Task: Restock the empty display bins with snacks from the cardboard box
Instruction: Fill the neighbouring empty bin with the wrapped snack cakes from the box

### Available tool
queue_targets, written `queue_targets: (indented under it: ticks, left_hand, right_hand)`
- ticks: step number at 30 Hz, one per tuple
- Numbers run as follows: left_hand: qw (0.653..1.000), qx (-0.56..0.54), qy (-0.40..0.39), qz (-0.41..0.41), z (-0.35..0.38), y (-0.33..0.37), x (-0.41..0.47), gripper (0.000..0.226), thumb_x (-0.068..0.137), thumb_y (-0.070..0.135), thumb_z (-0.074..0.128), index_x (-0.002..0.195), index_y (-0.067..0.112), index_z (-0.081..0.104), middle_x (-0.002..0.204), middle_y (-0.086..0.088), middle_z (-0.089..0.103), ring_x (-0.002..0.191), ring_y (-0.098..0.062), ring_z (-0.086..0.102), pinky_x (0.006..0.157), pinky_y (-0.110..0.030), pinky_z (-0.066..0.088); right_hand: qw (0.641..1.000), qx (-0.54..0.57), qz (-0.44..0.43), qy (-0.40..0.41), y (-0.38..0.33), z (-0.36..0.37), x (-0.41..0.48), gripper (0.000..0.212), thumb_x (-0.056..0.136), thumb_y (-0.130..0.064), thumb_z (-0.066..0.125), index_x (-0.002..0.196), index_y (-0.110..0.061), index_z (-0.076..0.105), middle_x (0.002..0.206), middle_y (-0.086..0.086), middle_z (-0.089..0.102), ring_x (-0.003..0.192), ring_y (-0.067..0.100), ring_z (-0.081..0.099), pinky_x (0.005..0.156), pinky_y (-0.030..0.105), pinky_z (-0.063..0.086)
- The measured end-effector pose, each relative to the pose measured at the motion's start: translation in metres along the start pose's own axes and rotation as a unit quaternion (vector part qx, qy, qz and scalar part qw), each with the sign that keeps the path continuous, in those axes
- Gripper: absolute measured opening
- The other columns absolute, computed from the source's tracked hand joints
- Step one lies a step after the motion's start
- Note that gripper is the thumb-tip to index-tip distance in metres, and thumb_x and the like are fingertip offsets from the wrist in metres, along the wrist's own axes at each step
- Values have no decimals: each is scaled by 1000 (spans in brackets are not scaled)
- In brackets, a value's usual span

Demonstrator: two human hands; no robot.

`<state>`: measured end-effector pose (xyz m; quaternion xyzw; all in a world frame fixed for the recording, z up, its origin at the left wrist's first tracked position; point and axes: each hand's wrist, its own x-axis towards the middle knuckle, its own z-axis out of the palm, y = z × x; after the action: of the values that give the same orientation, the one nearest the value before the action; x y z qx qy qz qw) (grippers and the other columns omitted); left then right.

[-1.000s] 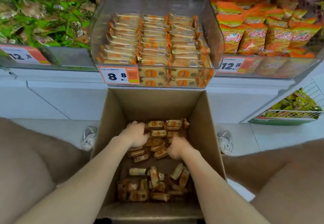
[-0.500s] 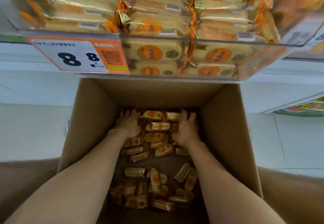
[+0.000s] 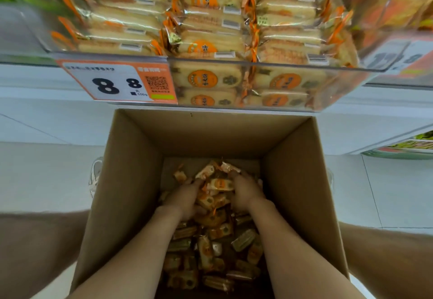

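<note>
Head view, looking down: an open brown cardboard box (image 3: 131, 181) stands on the pale tiled floor (image 3: 46, 181), just below a clear plastic display bin (image 3: 234, 61) packed with rows of pale yellow wrapped snacks. An orange-and-white price tag (image 3: 117, 80) reading 8.8 sits on the bin's front left. Small orange-and-gold wrapped snack packets (image 3: 210, 252) lie loose on the box bottom. The left hand (image 3: 185, 198) and right hand (image 3: 246, 192), deep inside the box, curl their fingers around a heap of these packets squeezed between them
</note>
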<state>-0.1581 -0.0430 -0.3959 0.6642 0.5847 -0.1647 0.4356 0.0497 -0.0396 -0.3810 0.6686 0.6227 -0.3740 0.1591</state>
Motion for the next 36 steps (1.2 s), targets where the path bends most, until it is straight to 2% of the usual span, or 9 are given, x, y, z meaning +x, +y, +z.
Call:
queue_targets:
  ticks: [5, 7, 11, 16, 19, 23, 27, 32, 36]
  left_hand:
    - [996, 19, 79, 31, -10, 16, -32, 76, 81, 37, 88, 147, 29, 52, 149, 1, 52, 138, -25, 52, 112, -42, 47]
    - [993, 44, 103, 37, -19, 20, -47, 72, 75, 42, 92, 138, 29, 58, 141, 1, 56, 131, -28, 57, 104, -44, 52]
    - [985, 17, 160, 62, -47, 31, -83, 64, 67, 38, 97, 123, 27, 67, 129, -3, 59, 122, -26, 57, 97, -35, 47]
    - [967, -67, 208, 134, -95, 51, -136, 49, 71, 22, 88, 118, 30, 73, 108, 12, 70, 101, -7, 65, 85, -20, 46]
    - [959, -124, 190, 169, -127, 65, -175, 54, 70, 20, 88, 118, 36, 71, 95, 12, 74, 83, -2, 70, 76, -28, 57]
    - [940, -170, 181, 236, -172, 85, -234, 56, 72, 25, 96, 123, 33, 72, 113, 10, 74, 103, -6, 71, 93, -27, 58]
    - [921, -167, 223, 272, -213, 105, -279, 35, 81, 35, 92, 112, 32, 76, 108, 10, 74, 99, -7, 70, 94, -31, 57]
    - [899, -167, 227, 334, -250, 113, -314, 26, 87, 23, 86, 112, 29, 77, 105, 4, 75, 98, -18, 72, 87, -31, 56]
    - [885, -174, 231, 366, -278, 110, -317, 35, 93, 19, 80, 125, 30, 71, 118, 5, 72, 107, -18, 70, 93, -37, 59]
  right_hand:
    - [999, 27, -27, 5, -9, -6, -37, 57, 88, -48, 78, 138, -28, 58, 132, 2, 61, 125, 27, 59, 102, 40, 51]
    - [999, 38, -12, 34, -7, -16, -51, 48, 89, -50, 78, 123, -21, 63, 121, 3, 63, 117, 27, 61, 96, 40, 53]
    - [989, 115, -57, 77, -9, -54, -89, 62, 92, -51, 74, 144, -21, 58, 135, 6, 65, 123, 26, 61, 102, 37, 52]
    - [967, 199, -118, 108, -31, -112, -144, 40, 97, -41, 67, 135, -30, 63, 122, -4, 68, 108, 14, 65, 94, 32, 54]
    - [955, 196, -169, 147, -47, -139, -182, 40, 82, -32, 79, 119, -31, 66, 112, -11, 67, 100, 9, 67, 90, 31, 58]
    - [934, 138, -257, 205, -72, -167, -228, 34, 77, -26, 83, 104, -36, 65, 101, -16, 69, 95, 1, 66, 88, 33, 57]
    - [895, 154, -335, 252, -103, -191, -263, 32, 80, -35, 84, 104, -35, 63, 104, -15, 69, 100, 3, 66, 90, 36, 56]
    - [874, 261, -352, 212, -108, -215, -283, 24, 94, -35, 76, 112, -39, 62, 121, -15, 69, 112, 8, 65, 94, 34, 57]
    - [857, 277, -371, 225, -122, -239, -280, 39, 99, -31, 72, 136, -35, 59, 130, -17, 68, 119, 4, 64, 100, 33, 55]
